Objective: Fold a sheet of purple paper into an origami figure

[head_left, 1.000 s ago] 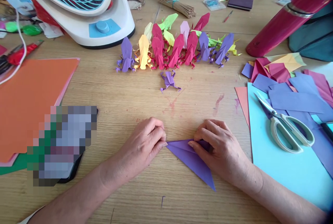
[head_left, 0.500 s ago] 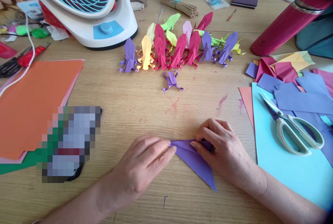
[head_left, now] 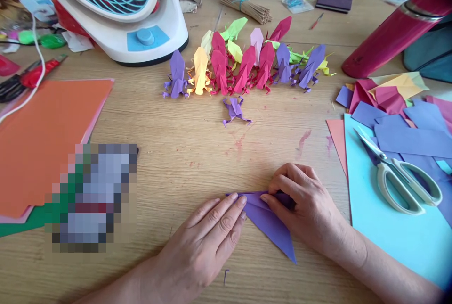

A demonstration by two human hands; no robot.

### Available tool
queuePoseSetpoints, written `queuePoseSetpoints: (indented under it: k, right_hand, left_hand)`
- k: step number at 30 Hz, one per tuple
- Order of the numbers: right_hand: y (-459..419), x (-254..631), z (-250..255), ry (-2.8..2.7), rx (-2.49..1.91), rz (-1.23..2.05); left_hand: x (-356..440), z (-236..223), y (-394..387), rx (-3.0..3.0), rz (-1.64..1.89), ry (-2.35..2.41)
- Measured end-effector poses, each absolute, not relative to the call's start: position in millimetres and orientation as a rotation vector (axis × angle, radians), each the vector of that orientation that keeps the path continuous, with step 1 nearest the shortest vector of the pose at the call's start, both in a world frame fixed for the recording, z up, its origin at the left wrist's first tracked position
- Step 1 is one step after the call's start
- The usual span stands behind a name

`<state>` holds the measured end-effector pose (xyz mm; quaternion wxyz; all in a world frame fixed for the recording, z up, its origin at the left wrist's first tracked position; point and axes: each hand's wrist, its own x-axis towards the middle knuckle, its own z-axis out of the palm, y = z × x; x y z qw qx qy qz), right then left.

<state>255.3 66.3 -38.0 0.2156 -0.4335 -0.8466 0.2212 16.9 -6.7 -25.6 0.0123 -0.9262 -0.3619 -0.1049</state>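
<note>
A folded sheet of purple paper (head_left: 273,233), roughly triangular, lies on the table in front of me with one point toward me. My right hand (head_left: 307,205) pinches its upper right part between thumb and fingers, covering that corner. With fingers stretched out and lying flat, my left hand (head_left: 212,238) presses on the paper's upper left tip and hides part of it. Beyond my hands sits a small purple folded paper figure (head_left: 234,109). Behind it stand several paper figures with long upright flaps, among them a yellow-orange one (head_left: 200,70).
Scissors (head_left: 397,169) lie on light blue paper (head_left: 370,228) at right, beside purple offcuts (head_left: 413,139). A red flask (head_left: 388,35) leans in behind. At left are orange sheets (head_left: 52,139) and a blurred-out phone-like object (head_left: 106,181). A fan (head_left: 155,40) stands at the back left.
My left hand has shifted slightly right, its fingers now flatter and further over the paper's left tip. My right hand keeps its pinch. The whole view has shifted slightly.
</note>
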Motion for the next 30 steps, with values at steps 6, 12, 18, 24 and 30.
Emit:
queuePoseSetpoints:
  k: [6, 12, 18, 24, 30]
  right_hand:
    - [66, 256, -38, -2.348, -1.202, 0.612]
    - [66, 256, -39, -2.337, -1.201, 0.615]
    - [66, 255, -39, -2.338, -1.199, 0.617]
    - [66, 255, -39, -2.341, -1.194, 0.605]
    - [65, 256, -39, -2.358, -1.216, 0.603]
  left_hand:
    - [20, -29, -11, -2.848, -0.327, -1.155]
    - [23, -28, -12, -2.819, -0.324, -1.141]
    - [23, -33, -13, -2.822, -0.299, -1.132]
    - [23, -34, -11, -2.826, -0.310, -1.121]
    - [22, -39, -12, -2.838, -0.345, -1.122]
